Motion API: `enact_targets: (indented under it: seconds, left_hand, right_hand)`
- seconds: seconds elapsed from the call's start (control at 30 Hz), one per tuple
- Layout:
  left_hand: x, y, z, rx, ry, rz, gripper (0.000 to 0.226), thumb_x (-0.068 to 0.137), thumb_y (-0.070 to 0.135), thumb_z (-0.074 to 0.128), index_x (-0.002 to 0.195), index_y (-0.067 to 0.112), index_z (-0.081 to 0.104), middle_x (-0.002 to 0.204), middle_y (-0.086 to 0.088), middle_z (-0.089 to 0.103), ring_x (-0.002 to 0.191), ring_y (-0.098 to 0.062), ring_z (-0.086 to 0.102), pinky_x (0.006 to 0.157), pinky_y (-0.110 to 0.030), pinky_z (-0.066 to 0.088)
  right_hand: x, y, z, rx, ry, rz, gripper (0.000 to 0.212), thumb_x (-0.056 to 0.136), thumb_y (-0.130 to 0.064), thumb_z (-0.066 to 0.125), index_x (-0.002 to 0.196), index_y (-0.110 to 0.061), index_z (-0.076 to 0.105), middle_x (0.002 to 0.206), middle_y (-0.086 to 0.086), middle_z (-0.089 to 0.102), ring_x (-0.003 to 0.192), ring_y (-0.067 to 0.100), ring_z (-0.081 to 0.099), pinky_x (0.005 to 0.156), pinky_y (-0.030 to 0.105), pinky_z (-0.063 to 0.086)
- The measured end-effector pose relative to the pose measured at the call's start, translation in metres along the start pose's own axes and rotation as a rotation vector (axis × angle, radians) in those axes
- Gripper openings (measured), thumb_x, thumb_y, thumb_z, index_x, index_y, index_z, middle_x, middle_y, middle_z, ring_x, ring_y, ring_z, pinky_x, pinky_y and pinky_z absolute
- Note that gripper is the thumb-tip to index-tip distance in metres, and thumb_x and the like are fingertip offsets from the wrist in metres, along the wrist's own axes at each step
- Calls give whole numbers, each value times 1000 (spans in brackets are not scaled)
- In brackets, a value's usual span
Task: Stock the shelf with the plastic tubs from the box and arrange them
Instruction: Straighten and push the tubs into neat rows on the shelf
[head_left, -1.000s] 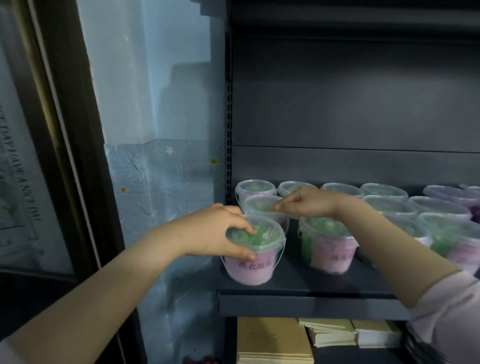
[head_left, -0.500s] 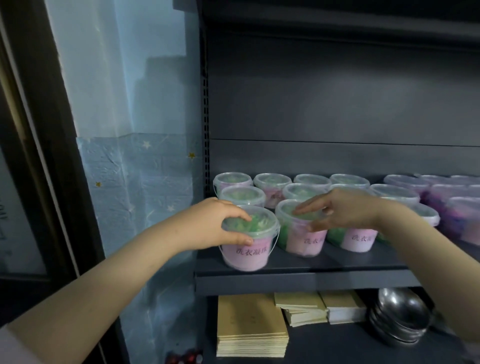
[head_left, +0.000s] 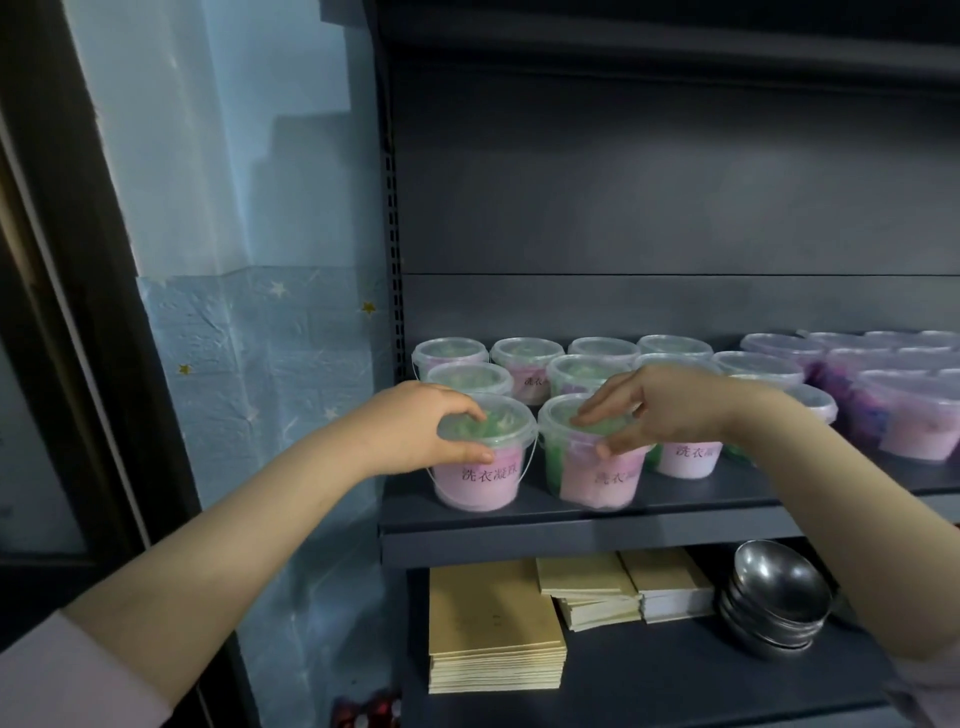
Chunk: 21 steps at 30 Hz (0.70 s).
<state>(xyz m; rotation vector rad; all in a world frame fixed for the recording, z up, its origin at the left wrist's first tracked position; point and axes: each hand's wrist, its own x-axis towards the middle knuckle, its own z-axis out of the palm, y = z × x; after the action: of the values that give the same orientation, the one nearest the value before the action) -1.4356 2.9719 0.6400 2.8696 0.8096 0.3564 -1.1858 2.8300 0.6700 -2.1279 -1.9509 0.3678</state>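
At the near left corner of the dark shelf (head_left: 571, 540), the left hand (head_left: 421, 426) curls over a pink-labelled tub (head_left: 478, 480), thumb on its side. Just beside it on the right, the right hand (head_left: 660, 410) pinches the neighbouring tub (head_left: 597, 480), fingers on the lid and thumb on the wall. More tubs (head_left: 524, 349) stand in rows behind.

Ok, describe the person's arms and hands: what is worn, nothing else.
The left hand and the right hand are bare: no gloves, no ring or watch showing. The forearms are uncovered too. A pale pink left sleeve and a matching right sleeve show only at the picture's bottom corners.
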Motion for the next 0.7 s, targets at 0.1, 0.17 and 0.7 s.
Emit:
enact_targets:
  seconds: [0.1, 0.17, 0.7]
  left_hand:
    - [1, 2, -2, 2, -11, -5, 59, 73, 71, 60, 124, 41, 56, 138, 16, 50, 128, -13, 43, 107, -36, 36]
    - [2, 3, -3, 8, -17, -8, 59, 74, 70, 60, 124, 41, 56, 139, 15, 50, 127, -14, 43, 106, -35, 36]
    - [57, 2, -25, -49, -109, -56, 79, 79, 69, 54, 147, 34, 32, 156, 11, 25, 142, -12, 23, 115, -30, 21]
  right_hand:
    - [0, -6, 6, -11, 62, 0, 39, 76, -43, 77, 114, -37, 68, 125, -24, 53, 114, 3, 51, 96, 21, 34]
    - [-1, -6, 7, 3, 75, 3, 40, 76, -43, 76, 115, -37, 68, 126, -22, 53, 115, 4, 50, 96, 22, 33]
    - [46, 35, -34, -3, 113, 88, 41, 88, -62, 49, 126, -48, 57, 134, -21, 52, 124, 9, 50, 99, 28, 38]
